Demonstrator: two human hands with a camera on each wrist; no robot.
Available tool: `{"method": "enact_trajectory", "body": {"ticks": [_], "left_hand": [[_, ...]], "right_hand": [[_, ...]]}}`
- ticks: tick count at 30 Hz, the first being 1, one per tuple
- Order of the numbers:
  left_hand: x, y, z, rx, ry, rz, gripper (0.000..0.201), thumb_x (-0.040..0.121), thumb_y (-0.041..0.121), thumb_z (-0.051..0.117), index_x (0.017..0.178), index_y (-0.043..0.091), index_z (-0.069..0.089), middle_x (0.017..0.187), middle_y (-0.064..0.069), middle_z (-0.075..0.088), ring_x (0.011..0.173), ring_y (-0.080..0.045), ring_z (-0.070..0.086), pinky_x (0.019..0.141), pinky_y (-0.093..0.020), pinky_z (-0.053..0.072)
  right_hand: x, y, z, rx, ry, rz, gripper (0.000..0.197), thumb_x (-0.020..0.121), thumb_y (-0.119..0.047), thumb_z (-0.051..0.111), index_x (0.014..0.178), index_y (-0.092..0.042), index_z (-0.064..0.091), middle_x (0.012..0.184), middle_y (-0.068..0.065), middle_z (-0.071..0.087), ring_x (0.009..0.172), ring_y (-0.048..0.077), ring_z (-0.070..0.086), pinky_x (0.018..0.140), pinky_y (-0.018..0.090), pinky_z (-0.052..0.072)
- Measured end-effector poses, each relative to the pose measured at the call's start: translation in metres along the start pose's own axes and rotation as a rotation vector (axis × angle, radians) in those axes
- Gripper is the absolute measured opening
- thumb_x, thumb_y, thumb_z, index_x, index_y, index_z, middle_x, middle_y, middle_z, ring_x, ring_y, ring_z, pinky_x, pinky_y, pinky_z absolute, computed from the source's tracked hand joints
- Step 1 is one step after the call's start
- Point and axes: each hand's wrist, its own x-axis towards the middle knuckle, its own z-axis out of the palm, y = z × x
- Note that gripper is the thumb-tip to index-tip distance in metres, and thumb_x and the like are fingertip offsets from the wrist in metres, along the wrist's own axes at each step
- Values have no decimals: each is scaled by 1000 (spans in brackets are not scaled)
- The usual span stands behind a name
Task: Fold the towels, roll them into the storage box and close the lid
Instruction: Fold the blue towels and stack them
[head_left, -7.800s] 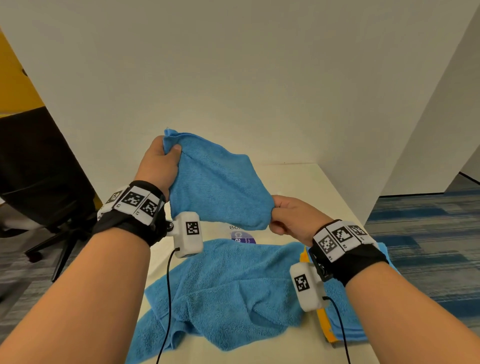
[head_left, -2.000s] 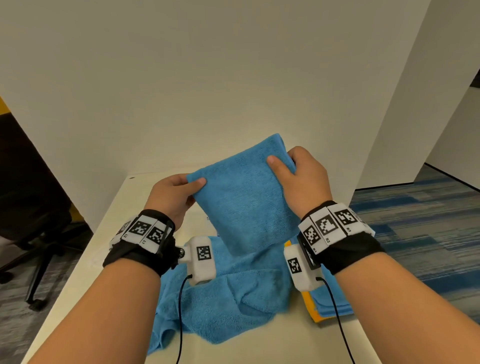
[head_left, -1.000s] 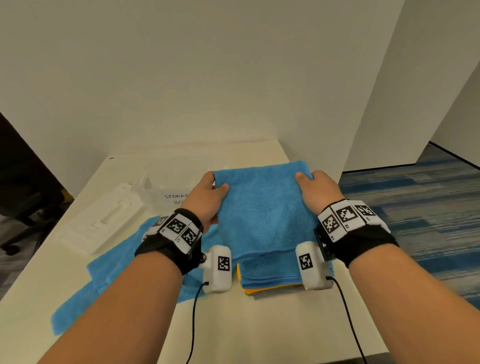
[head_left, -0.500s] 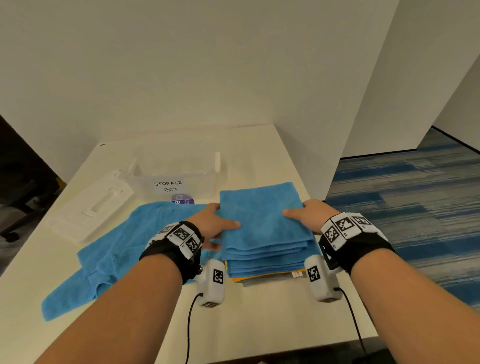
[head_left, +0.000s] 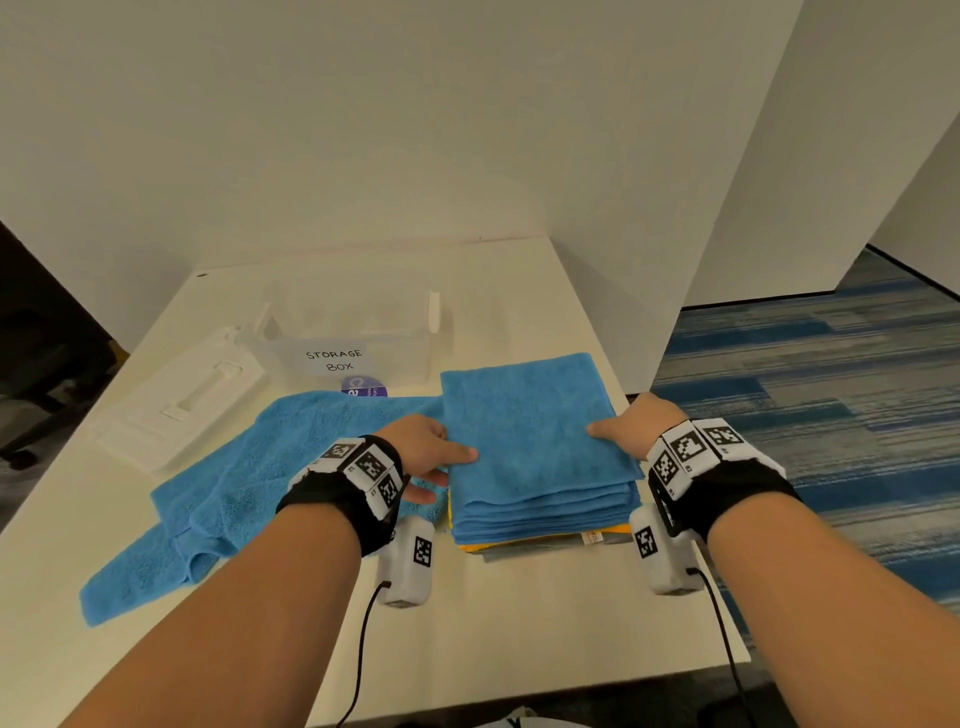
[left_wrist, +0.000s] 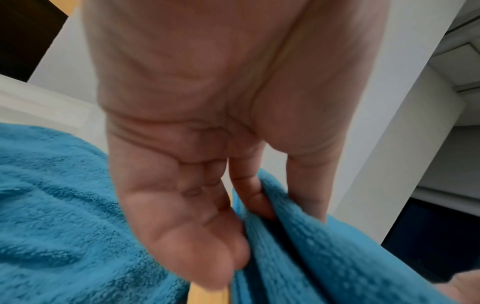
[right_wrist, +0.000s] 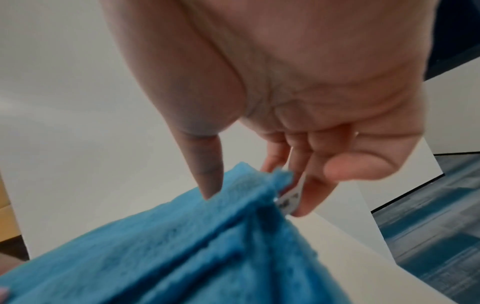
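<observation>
A folded blue towel (head_left: 535, 431) lies on top of a stack of folded blue towels (head_left: 545, 512) at the right of the table, with a yellow towel (head_left: 615, 530) at the stack's bottom. My left hand (head_left: 447, 465) pinches the top towel's left edge, thumb on top and fingers tucked under it, as the left wrist view shows on the towel (left_wrist: 324, 257). My right hand (head_left: 615, 436) pinches its right edge (right_wrist: 182, 246), thumb on top, fingers (right_wrist: 309, 197) at the side by a white tag. The clear storage box (head_left: 291, 343) stands open behind.
An unfolded blue towel (head_left: 244, 483) sprawls on the table's left half. The white lid (head_left: 182, 400) lies flat left of the box. The table's right edge (head_left: 691, 545) runs close beside the stack, with blue carpet (head_left: 831, 415) beyond. White walls close the back.
Both hands brought the folded towel down from the air and laid it on the stack at the right. In the last half second they have barely moved.
</observation>
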Motion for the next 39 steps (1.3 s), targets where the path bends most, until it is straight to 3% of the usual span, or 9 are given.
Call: {"method": "enact_trajectory", "body": {"ticks": [3,5,9,14,19,24,27,31,39], "left_hand": [[1,2,-6,-5,-26,15,37,84,27,74,113,7,62,103,-4,71,81,-14,66,78,-35,57],[2,3,-9,-10,-47,38,40,83,26,75,115,7,62,106,-4,72,85,-14,68,76,-32,56],[4,0,-8,23,-83,36,27,78,18,79,95,13,59,97,-5,72,78,-12,66,77,-31,55],[4,-3,0,86,-48,14,30,76,9,80,87,13,52,84,-5,66,71,-13,64,88,-39,55],[0,7,-4,288,244,168,92,64,28,89,134,20,30,129,-12,49,116,-28,53,90,-38,45],[-1,17,11,677,339,350,123,55,54,85,149,37,8,158,-8,1,145,-32,11,109,-60,29],[4,15,30,933,226,350,123,60,65,77,150,39,-2,159,2,-16,147,-25,-13,109,-69,12],[14,2,35,1027,135,215,132,61,73,70,150,30,-17,158,8,-24,146,-28,-20,108,-72,8],[23,-9,35,1024,31,144,138,59,79,66,145,31,-31,152,18,-34,144,-34,-21,107,-74,3]], "right_hand": [[0,-2,-5,-76,-48,11,43,86,-39,66,108,-2,59,108,12,66,97,26,64,82,32,54],[1,-2,-10,-62,-58,4,36,84,-36,70,97,-3,61,104,13,69,95,26,67,85,34,54],[-5,1,-20,-65,-106,-12,26,82,-27,73,87,-3,64,90,10,72,83,22,69,78,30,55],[-10,-1,-18,-266,-169,18,35,83,-34,71,66,-11,51,61,0,55,51,10,49,49,18,38],[-2,-3,-19,-197,0,-17,47,77,-44,73,100,-7,54,84,5,57,75,19,56,55,27,43],[-7,-16,-6,-121,355,-356,48,86,-43,61,127,-23,46,132,1,41,116,23,49,95,41,41],[-8,-22,15,-231,231,-552,71,85,-52,59,143,-23,32,153,-1,26,137,18,33,108,41,32],[5,-5,43,-416,4,-439,112,76,-73,55,153,-19,-4,160,-3,-14,148,14,-4,119,48,11],[16,13,53,-447,-106,-355,124,70,-83,48,149,-19,-22,155,-5,-30,147,16,-15,118,51,0]]}}
